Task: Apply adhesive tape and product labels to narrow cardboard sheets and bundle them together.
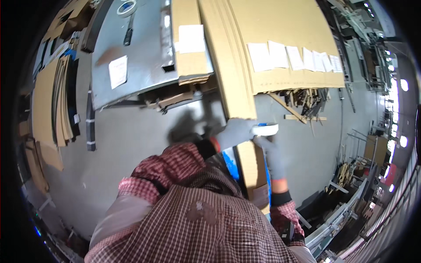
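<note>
A long cardboard piece (239,83) runs from the far side toward my body, over a gap between tables. My left hand (236,133), in a grey glove, lies across its near part with the fingers closed together and reaching the white tape roll (266,129). What those fingers pinch, if anything, is hidden. The roll has a blue inner side and sits at the right edge of the cardboard. My right hand (272,157), also gloved in grey, comes up from below and is closed on the roll's near side.
Left of the cardboard stands a metal-topped table (144,65) with a black-handled tool (128,36), another tape roll (126,8) and a paper sheet (118,72). Several papers lie on the wide cardboard (289,26) at right. Scrap strips (307,103) are heaped below; cardboard sheets (46,101) stand far left.
</note>
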